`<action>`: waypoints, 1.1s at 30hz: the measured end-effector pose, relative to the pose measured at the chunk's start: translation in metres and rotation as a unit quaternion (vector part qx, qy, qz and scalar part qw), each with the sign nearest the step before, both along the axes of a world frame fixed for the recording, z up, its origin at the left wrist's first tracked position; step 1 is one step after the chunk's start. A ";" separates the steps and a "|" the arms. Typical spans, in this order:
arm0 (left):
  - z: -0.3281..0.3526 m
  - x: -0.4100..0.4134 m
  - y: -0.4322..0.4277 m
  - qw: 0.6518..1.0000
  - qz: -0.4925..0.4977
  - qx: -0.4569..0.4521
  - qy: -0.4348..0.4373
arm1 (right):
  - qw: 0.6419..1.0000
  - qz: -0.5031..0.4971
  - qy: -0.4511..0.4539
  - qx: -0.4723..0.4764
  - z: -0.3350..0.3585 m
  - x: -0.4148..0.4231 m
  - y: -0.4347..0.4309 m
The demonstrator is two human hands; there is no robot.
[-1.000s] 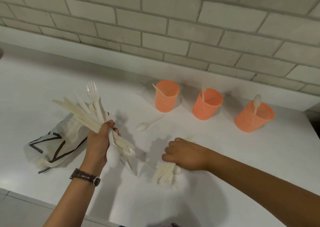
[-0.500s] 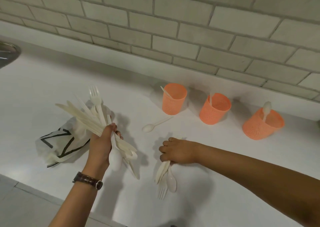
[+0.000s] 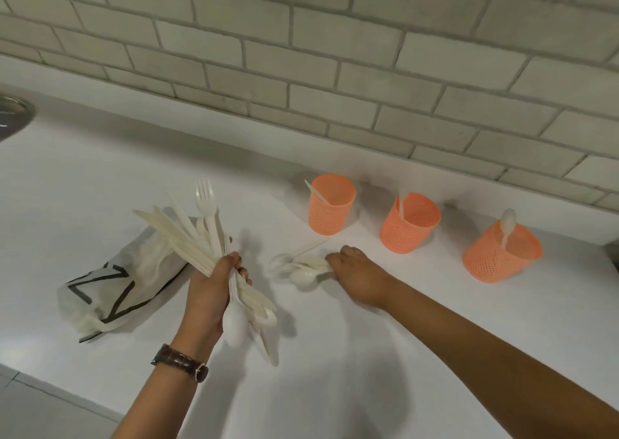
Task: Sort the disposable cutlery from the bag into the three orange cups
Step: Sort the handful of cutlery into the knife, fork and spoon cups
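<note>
Since 0.5 s ago the R hand has been shifted up-frame, from lower ctr to just below the left cup. Its small bunch, pointed down-frame before, is now swung to point left. The fingers are curled over the handles and the bunch is pressed on the tabletop. The loose spoon, which lay apart before, is now touched by the bunch, so it is prob. being gathered in. The L hand is kept clenched round the big bundle, held up at left-ctr above the bag, unchanged. One piece each is seen in the left cup, mid cup and right cup. Judged: sorting is barely begun, most cutlery is in the hands, and a drop into a cup is likely next.
</note>
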State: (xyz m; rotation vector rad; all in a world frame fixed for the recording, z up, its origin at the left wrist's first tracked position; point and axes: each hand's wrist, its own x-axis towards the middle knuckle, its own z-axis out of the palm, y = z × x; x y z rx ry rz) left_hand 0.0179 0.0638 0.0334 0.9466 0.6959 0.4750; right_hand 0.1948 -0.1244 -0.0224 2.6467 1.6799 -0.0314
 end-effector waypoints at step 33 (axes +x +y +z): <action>0.018 0.043 -0.065 0.985 -0.158 0.045 0.050 | 0.562 -0.351 0.561 0.496 0.063 -0.070 -0.059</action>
